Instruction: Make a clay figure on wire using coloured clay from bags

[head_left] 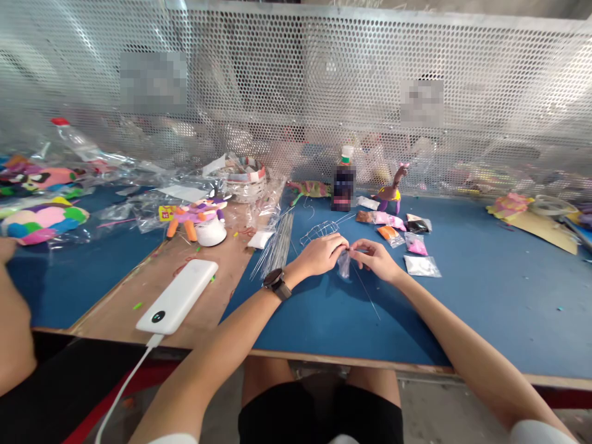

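My left hand (321, 254), a dark watch on its wrist, and my right hand (375, 258) meet over the blue table top (485, 290). Both pinch a small clear plastic bag (343, 265) between their fingertips. A thin metal wire (367, 293) runs from under the hands toward me. Just beyond the left hand lies a bent wire frame (319, 231), with a bundle of straight wires (276, 245) to its left.
Small bags of coloured clay (407, 237) lie beyond my right hand. A purple clay animal (393, 188), a dark bottle (343, 179), a white power bank (178, 296) on a brown board, an orange-legged figure (197, 216) and colourful crafts at left. Another person's arm (12, 320) at far left. Perforated metal screen behind.
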{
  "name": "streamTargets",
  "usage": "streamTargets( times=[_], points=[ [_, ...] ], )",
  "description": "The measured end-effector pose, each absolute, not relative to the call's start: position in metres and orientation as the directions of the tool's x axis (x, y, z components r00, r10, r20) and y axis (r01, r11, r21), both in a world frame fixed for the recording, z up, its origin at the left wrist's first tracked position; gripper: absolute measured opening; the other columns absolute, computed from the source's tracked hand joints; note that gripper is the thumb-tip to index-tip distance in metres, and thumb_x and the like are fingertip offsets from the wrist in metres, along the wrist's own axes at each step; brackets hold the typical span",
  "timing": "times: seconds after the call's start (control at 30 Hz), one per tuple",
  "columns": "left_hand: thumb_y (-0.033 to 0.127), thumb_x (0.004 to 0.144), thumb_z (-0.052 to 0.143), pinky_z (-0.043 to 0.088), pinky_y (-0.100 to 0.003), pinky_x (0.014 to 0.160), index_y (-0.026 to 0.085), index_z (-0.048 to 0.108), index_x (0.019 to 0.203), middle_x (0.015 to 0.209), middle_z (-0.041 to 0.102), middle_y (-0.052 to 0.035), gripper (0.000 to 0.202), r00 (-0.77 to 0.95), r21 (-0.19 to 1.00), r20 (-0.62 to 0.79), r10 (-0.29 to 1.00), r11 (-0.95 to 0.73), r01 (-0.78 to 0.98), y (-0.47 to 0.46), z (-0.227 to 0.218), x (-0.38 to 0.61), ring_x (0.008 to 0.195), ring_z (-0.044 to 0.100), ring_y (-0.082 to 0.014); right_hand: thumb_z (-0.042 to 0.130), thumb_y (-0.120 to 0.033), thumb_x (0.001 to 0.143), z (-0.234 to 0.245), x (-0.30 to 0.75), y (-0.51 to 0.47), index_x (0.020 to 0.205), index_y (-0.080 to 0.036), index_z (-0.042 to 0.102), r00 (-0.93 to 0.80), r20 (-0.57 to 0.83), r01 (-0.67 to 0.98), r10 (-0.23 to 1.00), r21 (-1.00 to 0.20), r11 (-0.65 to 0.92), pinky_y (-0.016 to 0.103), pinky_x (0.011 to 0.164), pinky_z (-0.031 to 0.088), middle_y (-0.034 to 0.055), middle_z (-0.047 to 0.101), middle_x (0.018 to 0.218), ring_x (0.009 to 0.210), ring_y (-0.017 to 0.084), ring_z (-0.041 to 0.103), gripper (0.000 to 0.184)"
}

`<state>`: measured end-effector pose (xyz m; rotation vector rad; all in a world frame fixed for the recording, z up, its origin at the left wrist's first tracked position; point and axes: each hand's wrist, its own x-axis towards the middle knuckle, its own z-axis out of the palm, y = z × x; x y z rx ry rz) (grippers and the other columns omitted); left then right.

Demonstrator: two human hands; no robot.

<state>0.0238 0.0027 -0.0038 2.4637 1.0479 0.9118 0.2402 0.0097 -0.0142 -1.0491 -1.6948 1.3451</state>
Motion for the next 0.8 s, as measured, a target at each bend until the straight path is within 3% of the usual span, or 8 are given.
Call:
streamTargets(
  times=[0.13,0.23,0.33,0.43,0.53,0.67,0.8],
  points=[
    [0.027,0.104,0.046,0.049,-0.032,0.086,0.017,0.066,0.093,0.098,0.066,-0.0078,0.025,0.511,0.691,0.399,0.761,-0.616,0.379,0.004,-0.004,0.026,0.09,0.062,-0.0188,0.077,-0.05,0.082,-0.02,0.242,0.01,0.089,-0.018,0.064,-0.46,0.091,0.206,0.883,-0.957,0.206,0.027,0.057,0.044,-0.0008,0.062,0.078,0.058,0.011,0.054,0.035],
    [0.037,0.103,0.048,0.044,-0.026,0.065,0.015,0.062,0.091,0.091,0.059,-0.0053,0.028,0.571,0.894,0.236,0.787,-0.406,0.19,0.004,-0.005,0.027,0.07,0.053,-0.0127,0.075,-0.043,0.083,-0.023,0.243,0.009,0.088,-0.019,0.063,-0.492,0.133,0.228,0.86,-0.934,0.274,0.026,0.061,0.046,-0.0001,0.063,0.083,0.064,0.012,0.055,0.027],
    [0.047,0.102,0.05,0.031,-0.024,0.052,0.015,0.06,0.098,0.073,0.047,0.0019,0.034,0.677,0.984,0.098,0.729,-0.171,0.042,0.005,-0.006,0.025,0.055,0.039,-0.009,0.075,-0.04,0.081,-0.021,0.244,0.008,0.084,-0.02,0.06,-0.514,0.151,0.191,0.844,-0.939,0.285,0.026,0.063,0.047,-0.0002,0.062,0.082,0.068,0.013,0.056,0.026],
    [0.047,0.102,0.051,0.029,-0.025,0.053,0.015,0.06,0.1,0.07,0.044,0.0031,0.034,0.688,0.989,0.104,0.718,-0.146,0.003,0.006,-0.006,0.023,0.054,0.037,-0.0093,0.077,-0.041,0.079,-0.014,0.243,0.005,0.082,-0.02,0.058,-0.523,0.157,0.113,0.838,-0.962,0.25,0.027,0.064,0.049,0.001,0.062,0.086,0.071,0.014,0.057,0.029],
    [0.044,0.103,0.047,0.038,-0.027,0.058,0.016,0.06,0.092,0.082,0.052,-0.0015,0.032,0.598,0.957,0.188,0.779,-0.282,0.066,0.008,-0.007,0.023,0.06,0.045,-0.0112,0.078,-0.046,0.081,-0.008,0.242,0.002,0.092,-0.019,0.064,-0.522,0.118,0.099,0.845,-0.976,0.197,0.026,0.057,0.046,0.002,0.063,0.088,0.068,0.014,0.058,0.032],
    [0.033,0.103,0.046,0.049,-0.033,0.083,0.017,0.06,0.085,0.093,0.06,-0.0068,0.028,0.438,0.776,0.413,0.799,-0.56,0.291,0.008,-0.007,0.026,0.086,0.058,-0.0186,0.074,-0.059,0.084,-0.008,0.239,0.001,0.098,-0.018,0.07,-0.468,0.07,0.147,0.881,-0.977,0.156,0.025,0.05,0.04,0.0001,0.062,0.072,0.058,0.013,0.053,0.044],
    [0.021,0.097,0.049,0.049,-0.035,0.089,0.018,0.061,0.096,0.095,0.061,-0.0061,0.012,0.381,0.715,0.486,0.786,-0.609,0.344,0.007,-0.008,0.027,0.09,0.058,-0.0196,0.073,-0.066,0.083,-0.013,0.237,0.003,0.094,-0.016,0.073,-0.427,0.073,0.18,0.901,-0.97,0.164,0.026,0.049,0.036,-0.0021,0.058,0.058,0.05,0.011,0.046,0.05]
  ],
)
